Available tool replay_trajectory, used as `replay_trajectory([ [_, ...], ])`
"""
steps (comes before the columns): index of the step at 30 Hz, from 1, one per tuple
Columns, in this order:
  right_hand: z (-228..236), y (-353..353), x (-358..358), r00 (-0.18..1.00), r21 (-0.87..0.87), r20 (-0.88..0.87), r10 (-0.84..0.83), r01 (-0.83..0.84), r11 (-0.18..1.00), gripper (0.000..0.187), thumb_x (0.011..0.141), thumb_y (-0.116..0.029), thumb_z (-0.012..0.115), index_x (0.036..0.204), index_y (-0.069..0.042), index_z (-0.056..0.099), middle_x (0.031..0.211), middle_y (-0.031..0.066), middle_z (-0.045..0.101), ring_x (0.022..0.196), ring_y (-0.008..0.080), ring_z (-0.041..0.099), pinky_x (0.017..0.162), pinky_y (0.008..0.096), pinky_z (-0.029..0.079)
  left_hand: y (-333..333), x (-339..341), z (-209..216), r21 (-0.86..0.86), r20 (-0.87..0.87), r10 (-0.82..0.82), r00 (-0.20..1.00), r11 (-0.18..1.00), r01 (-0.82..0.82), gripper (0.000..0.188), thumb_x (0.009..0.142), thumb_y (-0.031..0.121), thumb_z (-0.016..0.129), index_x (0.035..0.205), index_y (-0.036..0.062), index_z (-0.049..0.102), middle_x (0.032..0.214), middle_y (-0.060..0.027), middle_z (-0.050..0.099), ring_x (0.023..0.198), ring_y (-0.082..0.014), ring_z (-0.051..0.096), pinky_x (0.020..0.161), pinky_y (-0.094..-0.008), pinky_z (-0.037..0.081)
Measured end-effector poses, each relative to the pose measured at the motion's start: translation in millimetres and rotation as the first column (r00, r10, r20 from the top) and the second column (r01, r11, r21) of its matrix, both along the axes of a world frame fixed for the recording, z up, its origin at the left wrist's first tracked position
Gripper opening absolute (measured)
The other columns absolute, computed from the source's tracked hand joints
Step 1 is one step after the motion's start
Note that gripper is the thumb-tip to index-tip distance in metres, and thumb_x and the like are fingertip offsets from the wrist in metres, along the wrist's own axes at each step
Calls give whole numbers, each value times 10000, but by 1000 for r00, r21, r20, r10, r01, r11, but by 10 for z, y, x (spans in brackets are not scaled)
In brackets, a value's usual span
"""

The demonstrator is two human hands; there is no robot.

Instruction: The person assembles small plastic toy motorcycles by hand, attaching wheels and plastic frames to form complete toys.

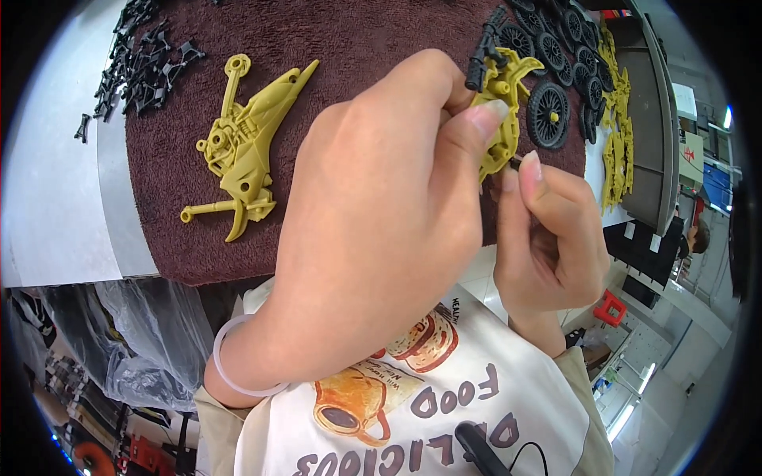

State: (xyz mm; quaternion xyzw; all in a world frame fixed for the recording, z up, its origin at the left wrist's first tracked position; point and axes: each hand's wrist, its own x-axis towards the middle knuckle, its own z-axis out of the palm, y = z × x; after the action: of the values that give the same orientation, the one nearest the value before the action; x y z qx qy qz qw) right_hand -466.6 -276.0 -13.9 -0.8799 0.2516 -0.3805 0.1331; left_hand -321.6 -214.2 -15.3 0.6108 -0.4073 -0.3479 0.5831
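Note:
My left hand (373, 182) is closed around a yellow plastic toy motorcycle body half (502, 143), thumb pressed on its near side. A black handlebar-like part (481, 59) sits at the upper end of that half. Below it, my right hand (556, 230) pinches a small dark piece (515, 163) against the lower edge of the yellow half; my fingers hide most of the piece. Left of my hands, another yellow motorcycle body half (246, 151) lies flat on the brown towel (317, 32).
Small black plastic parts (151, 67) are heaped at the far left. Black spoked toy wheels (549, 115) pile up at the right, one with a yellow hub. More yellow parts (617, 151) line the table's right edge beside a grey bin (647, 119). Clear plastic bags (151, 341) hang below left.

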Motion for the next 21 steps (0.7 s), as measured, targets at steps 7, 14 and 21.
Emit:
replay_trajectory([
  [7,12,-24,4,997,-166,-74,19,-31,986,176,680,158,700,830,73,667,778,164,653,566,201,617,507,241,502,-14,-98,4,-41,-70,118,991,992,-121,133,930,40,613,945,-72,542,807,-41,608,732,-45,577,632,-181,448],
  [14,-45,-66,43,994,-207,-85,65,-82,975,213,650,173,664,846,88,669,766,162,642,597,248,627,543,272,525,-20,-98,17,-3,-47,146,988,989,-146,129,927,32,614,950,-74,544,810,-49,619,736,-47,591,645,-182,457],
  [21,-61,-99,40,992,-69,-91,90,-96,993,232,664,158,680,872,56,679,772,139,643,589,218,616,525,265,499,-15,67,-80,1,155,32,987,999,-32,152,921,54,630,931,-78,554,801,-57,643,747,-55,606,647,-188,463],
])
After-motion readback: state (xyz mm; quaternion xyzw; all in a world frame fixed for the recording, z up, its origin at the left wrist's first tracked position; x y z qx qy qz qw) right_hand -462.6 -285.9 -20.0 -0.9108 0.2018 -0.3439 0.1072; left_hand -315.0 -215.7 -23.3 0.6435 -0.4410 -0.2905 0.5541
